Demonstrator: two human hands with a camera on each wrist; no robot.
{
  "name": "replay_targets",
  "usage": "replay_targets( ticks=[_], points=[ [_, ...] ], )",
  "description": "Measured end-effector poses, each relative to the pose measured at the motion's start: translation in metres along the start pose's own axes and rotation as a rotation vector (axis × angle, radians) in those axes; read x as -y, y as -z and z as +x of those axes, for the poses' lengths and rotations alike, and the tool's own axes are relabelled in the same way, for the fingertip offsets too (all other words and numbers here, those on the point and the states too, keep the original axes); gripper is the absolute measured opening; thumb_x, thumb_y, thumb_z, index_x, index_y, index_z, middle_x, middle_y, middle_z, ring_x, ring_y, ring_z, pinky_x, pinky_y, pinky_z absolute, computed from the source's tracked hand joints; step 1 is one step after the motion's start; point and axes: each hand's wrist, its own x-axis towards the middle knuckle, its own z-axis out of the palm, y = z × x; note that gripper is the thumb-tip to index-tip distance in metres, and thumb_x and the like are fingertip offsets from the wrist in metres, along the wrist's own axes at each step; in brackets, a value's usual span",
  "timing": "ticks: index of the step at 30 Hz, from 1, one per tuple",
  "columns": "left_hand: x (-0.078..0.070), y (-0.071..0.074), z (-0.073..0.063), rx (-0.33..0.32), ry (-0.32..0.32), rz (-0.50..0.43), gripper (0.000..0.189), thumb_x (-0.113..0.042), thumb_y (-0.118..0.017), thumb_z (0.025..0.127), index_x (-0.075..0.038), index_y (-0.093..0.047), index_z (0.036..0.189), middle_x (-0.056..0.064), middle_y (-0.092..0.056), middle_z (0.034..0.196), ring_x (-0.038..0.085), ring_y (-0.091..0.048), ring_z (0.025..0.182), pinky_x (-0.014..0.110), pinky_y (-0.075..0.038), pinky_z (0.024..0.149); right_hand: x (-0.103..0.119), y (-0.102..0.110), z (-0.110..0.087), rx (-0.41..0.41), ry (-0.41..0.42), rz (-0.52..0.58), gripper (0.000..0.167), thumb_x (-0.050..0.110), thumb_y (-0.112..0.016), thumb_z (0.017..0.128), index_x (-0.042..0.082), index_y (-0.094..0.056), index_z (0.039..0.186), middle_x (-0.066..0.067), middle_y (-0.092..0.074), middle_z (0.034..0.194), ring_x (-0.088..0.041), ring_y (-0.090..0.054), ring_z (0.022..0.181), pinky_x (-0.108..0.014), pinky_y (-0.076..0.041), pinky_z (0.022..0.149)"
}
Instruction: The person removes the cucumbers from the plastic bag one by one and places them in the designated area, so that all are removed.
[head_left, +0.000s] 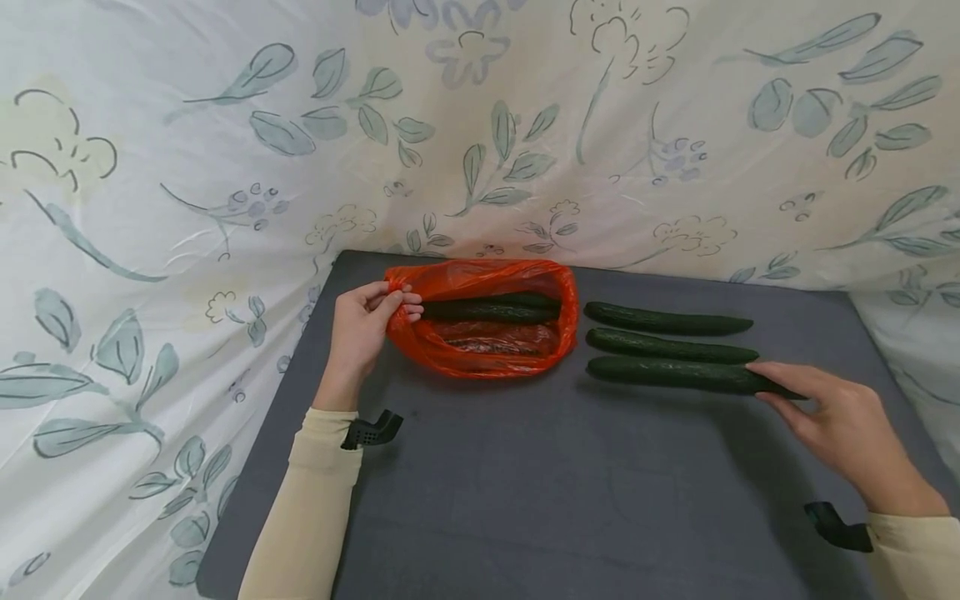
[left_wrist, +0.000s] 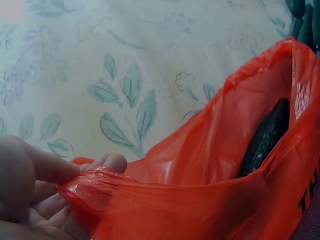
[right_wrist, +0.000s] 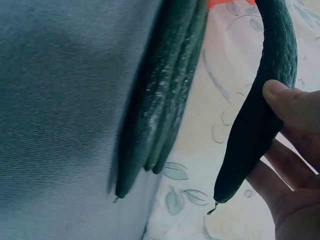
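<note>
Floral cloth behind grey table

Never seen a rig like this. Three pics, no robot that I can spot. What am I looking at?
No robot: these are a person's bare hands, with a small black piece at each wrist, probably part of the camera mount. The wide picture comes from a camera on the head, looking forward and down. The other two come from wrist cameras, one close to each hand.

The dark table stands against a leaf-patterned cloth. The left hand pinches the edge of a red plastic bag; cucumbers show inside. The right hand holds one cucumber near its end. The right wrist picture shows three more lying side by side; from the head, the held one seems to cover one of them.
</note>
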Motion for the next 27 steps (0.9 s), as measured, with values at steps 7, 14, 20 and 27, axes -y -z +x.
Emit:
replay_targets(
  ticks=[7, 14, 20, 27],
  points=[
    [0.000, 0.001, 0.000, 0.001, -0.006, 0.006, 0.030, 0.001, -0.062, 0.110, 0.020, -0.064, 0.132, 0.031, -0.075, 0.110, 0.022, -0.080, 0.083, 0.036, -0.066, 0.083, -0.004, -0.007, -0.009, 0.061, -0.015, 0.019, 0.049, 0.005, -0.093, 0.084, 0.007, -0.078, 0.131, -0.022, -0.078, 0.112, -0.036, -0.074, 0.069, -0.037, -0.057, 0.047],
    [0.001, 0.002, 0.000, 0.002, 0.001, 0.013, 0.029, -0.001, -0.063, 0.109, 0.018, -0.066, 0.132, 0.031, -0.075, 0.111, 0.031, -0.081, 0.088, 0.037, -0.066, 0.083, -0.005, -0.012, -0.015, 0.115, -0.049, 0.045, 0.068, -0.011, -0.096, 0.065, 0.005, -0.078, 0.129, -0.022, -0.078, 0.112, -0.037, -0.075, 0.074, -0.029, -0.057, 0.047],
    [0.001, 0.003, -0.001, -0.001, -0.003, 0.016, 0.027, 0.000, -0.062, 0.109, 0.016, -0.067, 0.131, 0.029, -0.076, 0.110, 0.024, -0.081, 0.085, 0.037, -0.066, 0.083, -0.014, -0.019, -0.022, 0.133, -0.038, 0.055, 0.067, -0.009, -0.097, 0.064, 0.007, -0.079, 0.127, -0.019, -0.079, 0.111, -0.035, -0.076, 0.075, -0.030, -0.056, 0.050],
    [0.001, 0.003, -0.001, 0.004, -0.004, -0.001, 0.027, 0.000, -0.062, 0.110, 0.018, -0.066, 0.130, 0.029, -0.076, 0.109, 0.026, -0.081, 0.085, 0.037, -0.067, 0.083, -0.018, -0.028, -0.025, 0.170, -0.047, 0.060, 0.062, -0.008, -0.097, 0.068, 0.005, -0.079, 0.126, -0.022, -0.078, 0.114, -0.037, -0.076, 0.077, -0.041, -0.062, 0.052]
  ],
)
